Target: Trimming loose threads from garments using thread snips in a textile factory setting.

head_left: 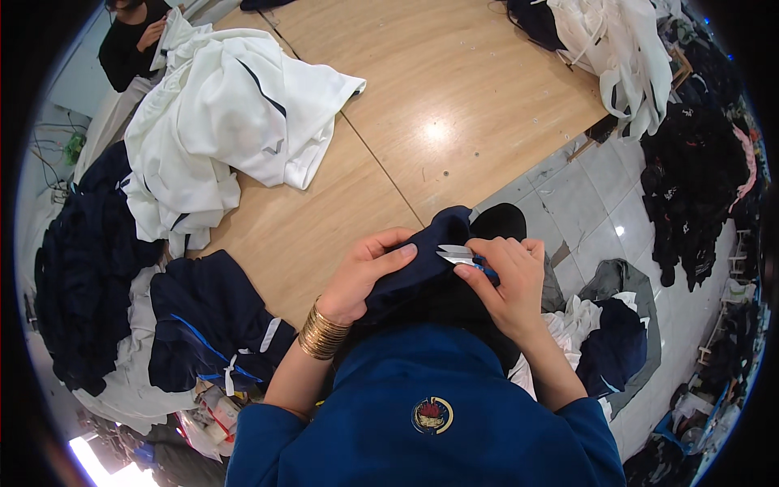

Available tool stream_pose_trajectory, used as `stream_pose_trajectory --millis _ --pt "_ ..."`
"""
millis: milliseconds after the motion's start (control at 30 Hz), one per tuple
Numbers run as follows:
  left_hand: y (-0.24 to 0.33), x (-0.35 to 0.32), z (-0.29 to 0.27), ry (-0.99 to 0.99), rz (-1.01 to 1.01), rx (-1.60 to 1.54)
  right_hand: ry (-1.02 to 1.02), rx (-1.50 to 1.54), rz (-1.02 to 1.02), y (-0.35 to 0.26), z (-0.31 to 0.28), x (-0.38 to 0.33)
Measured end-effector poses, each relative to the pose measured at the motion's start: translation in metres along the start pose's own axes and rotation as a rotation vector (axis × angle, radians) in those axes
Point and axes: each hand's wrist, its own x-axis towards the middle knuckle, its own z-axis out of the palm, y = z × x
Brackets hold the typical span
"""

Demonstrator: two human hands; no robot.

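Close in front of my body, my left hand (362,274) grips a dark navy garment (418,280), thumb on top of the cloth. Gold bangles circle that wrist. In my right hand (515,284) is a pair of thread snips (456,254) with short silver blades and a blue handle. The blades point left, over the navy cloth, a little to the right of my left thumb. Whether they touch the fabric or a thread, I cannot tell. The lower part of the garment blends into the black cloth over my lap.
A wooden table (406,105) stretches ahead, with white garments (227,114) heaped at its left and more white clothing (621,49) at the far right. Navy garments (215,321) lie left of me. A grey bag (645,357) holding clothes rests on the tiled floor. Another person (134,40) handles white cloth.
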Motion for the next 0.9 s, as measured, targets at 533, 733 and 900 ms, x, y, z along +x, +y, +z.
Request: stream_pose_trajectory --millis 533,733,900 --pt "-0.002 -0.004 0.001 -0.003 0.009 0.077 0.020 -0.031 -0.047 0.003 0.003 0.000" --pt "0.004 -0.006 0.000 0.002 0.029 0.005 0.076 0.241 0.255 0.014 0.018 -0.003" --pt "0.043 -0.027 -0.007 0.097 0.352 -0.121 0.075 -0.049 0.421 0.081 0.058 -0.014"
